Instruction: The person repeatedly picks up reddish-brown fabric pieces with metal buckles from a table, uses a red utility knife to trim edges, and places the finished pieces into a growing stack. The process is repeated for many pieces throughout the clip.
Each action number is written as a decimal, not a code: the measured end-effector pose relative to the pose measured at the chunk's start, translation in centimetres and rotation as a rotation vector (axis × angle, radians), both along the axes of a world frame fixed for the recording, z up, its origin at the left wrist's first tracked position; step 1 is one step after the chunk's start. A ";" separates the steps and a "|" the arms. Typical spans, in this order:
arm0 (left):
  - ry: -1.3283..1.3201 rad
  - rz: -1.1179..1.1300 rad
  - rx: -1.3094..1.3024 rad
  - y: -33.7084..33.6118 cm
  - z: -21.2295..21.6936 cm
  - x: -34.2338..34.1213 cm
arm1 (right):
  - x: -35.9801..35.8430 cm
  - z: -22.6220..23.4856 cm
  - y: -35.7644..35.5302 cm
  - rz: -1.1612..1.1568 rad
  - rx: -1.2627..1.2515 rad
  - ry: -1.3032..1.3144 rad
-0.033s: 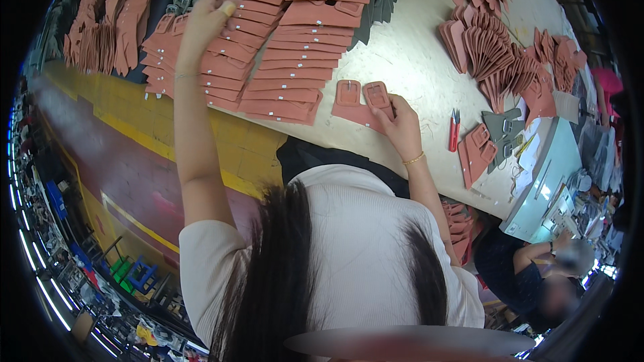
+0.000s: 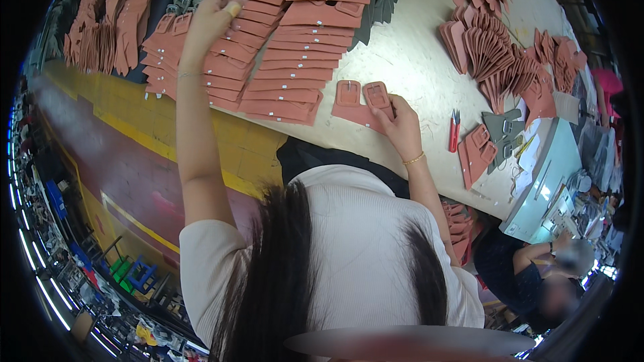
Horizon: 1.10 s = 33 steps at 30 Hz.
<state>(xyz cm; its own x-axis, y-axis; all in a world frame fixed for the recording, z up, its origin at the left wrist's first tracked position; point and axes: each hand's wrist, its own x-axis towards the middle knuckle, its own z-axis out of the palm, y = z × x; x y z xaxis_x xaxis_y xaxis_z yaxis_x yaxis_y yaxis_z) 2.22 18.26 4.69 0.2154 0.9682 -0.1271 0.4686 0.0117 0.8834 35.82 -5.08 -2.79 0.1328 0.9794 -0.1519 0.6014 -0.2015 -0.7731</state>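
Observation:
My right hand (image 2: 401, 124) pinches a terracotta fabric tab with two covered square buckles (image 2: 347, 92) on it, lying at the table's near edge. Its thumb and fingers close on the right-hand buckle end. Up at the left, my left hand (image 2: 218, 17) is raised over overlapping rows of terracotta fabric pieces (image 2: 295, 64), each with a small white sticker. The left fingers are bent and apart, with a yellow wrap around one of them; nothing shows between them. Whether they touch the pieces below, I cannot tell.
Red-handled thread snips (image 2: 455, 131) lie right of my right hand. Beyond them are a buckled terracotta piece (image 2: 477, 151) and a dark green one (image 2: 503, 135). Fanned terracotta stacks (image 2: 490, 53) cover the far right. A co-worker's arm (image 2: 533, 253) shows at the lower right, beside a pale blue table (image 2: 537, 204).
My left hand has shifted very slightly to the right. My right hand and the buckled tab stay in place.

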 end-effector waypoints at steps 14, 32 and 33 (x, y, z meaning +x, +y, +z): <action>-0.028 -0.238 -0.116 -0.6 -1.8 5.4 | 0.0 -0.7 0.5 -0.021 0.014 -0.099; 0.039 -0.284 -0.231 -2.0 -1.2 7.6 | 0.0 -1.2 0.6 -0.041 0.037 -0.117; 0.056 -0.274 -0.222 -1.9 -1.2 7.8 | 0.0 -1.2 0.6 -0.046 0.067 -0.111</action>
